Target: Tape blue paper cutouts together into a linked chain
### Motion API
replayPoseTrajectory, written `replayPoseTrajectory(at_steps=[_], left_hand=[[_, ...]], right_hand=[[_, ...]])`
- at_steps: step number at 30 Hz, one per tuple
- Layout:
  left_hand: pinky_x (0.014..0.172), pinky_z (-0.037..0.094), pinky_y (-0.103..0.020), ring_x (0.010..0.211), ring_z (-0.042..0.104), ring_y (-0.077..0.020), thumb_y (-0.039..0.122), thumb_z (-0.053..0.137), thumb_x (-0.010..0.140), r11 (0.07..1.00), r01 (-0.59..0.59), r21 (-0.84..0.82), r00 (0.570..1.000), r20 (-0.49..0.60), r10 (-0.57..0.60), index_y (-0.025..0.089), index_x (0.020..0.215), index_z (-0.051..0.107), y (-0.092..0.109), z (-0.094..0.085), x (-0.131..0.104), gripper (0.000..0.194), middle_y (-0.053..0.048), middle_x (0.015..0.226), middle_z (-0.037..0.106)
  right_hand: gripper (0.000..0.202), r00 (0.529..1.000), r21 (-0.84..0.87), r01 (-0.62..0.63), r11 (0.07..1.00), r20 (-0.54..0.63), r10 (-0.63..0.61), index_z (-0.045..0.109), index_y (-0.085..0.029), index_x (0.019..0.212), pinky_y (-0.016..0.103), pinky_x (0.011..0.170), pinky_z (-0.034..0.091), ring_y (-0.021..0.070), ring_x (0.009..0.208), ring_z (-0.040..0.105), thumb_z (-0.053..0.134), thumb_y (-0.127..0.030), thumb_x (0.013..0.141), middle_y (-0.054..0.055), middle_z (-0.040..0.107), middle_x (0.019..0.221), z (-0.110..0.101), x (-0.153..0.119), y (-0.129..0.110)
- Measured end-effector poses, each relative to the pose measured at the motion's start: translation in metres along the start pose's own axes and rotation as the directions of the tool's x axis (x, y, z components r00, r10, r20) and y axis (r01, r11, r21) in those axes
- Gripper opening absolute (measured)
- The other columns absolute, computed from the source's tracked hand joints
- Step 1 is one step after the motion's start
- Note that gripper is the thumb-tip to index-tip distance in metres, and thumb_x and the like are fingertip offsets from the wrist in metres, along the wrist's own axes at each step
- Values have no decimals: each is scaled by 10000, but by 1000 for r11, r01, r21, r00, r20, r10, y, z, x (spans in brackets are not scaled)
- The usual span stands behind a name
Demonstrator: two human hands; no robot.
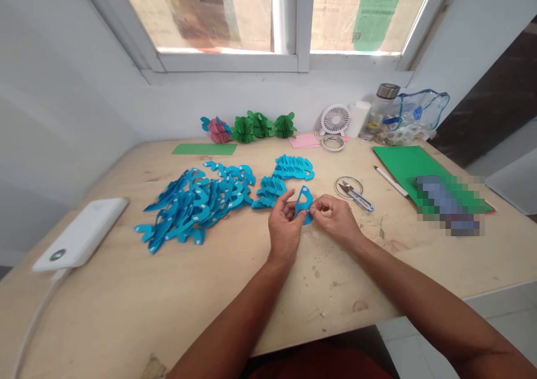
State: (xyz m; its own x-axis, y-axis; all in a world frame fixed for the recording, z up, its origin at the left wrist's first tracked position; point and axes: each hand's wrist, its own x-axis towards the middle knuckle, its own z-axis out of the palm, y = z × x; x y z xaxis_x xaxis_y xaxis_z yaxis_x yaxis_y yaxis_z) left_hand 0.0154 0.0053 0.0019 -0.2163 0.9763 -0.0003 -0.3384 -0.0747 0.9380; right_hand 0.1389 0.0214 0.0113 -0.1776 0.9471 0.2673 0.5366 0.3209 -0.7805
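Note:
Between my hands is a blue paper cutout [305, 195] with a curved opening and a small white patch near its top. My left hand [285, 219] grips its left and lower side, the thumb pressed on the front. At its right edge, the thumb and fingertips of my right hand [331, 211] are pinched together; whether a tiny piece is between them cannot be made out. Just behind my left hand lies a row of folded blue paper pieces [268, 191], with another similar row [292, 167] farther back. A large heap of blue cutouts [201, 200], many with white patches, spreads to the left.
Right of my hands, small thread snips [356, 195] lie across a tape ring [342, 183]. Farther right are a white pen [390, 181] and green sheets [403, 163] under a blurred object. A power bank [84, 233] with a cable sits left. Paper ornaments [260, 126], a fan [335, 120] and a bottle [380, 113] line the wall.

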Motion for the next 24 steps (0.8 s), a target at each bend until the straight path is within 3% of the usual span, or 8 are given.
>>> replayPoseTrajectory(at_steps=[10, 19, 24], left_hand=[[720, 493, -258, 776, 603, -133, 115, 631, 645, 983, -104, 151, 994, -13, 107, 181, 1162, 533, -11, -3, 2, 529, -34, 852, 597], [769, 482, -278, 799, 574, -129, 133, 588, 708, 905, -237, 352, 967, -3, 254, 231, 1199, 522, -12, -6, 1, 505, -20, 865, 575], [839, 463, -305, 848, 577, -144, 130, 569, 733, 868, -283, 408, 953, 20, 301, 254, 1213, 524, -9, -6, -2, 497, -31, 908, 583]], right_hand=[[121, 999, -56, -40, 998, -13, 39, 631, -186, 652, 270, 641, 427, 155, 664, 580, 536, -196, 726, 37, 656, 711, 2, -3, -7], [224, 986, 104, -165, 981, 57, 159, 670, -171, 646, 247, 558, 404, 144, 583, 556, 498, -255, 763, 19, 658, 661, 7, -3, 3], [213, 975, 196, -220, 956, 72, 210, 697, -171, 714, 250, 589, 431, 166, 656, 594, 505, -258, 744, 18, 675, 690, 8, -1, 5]])
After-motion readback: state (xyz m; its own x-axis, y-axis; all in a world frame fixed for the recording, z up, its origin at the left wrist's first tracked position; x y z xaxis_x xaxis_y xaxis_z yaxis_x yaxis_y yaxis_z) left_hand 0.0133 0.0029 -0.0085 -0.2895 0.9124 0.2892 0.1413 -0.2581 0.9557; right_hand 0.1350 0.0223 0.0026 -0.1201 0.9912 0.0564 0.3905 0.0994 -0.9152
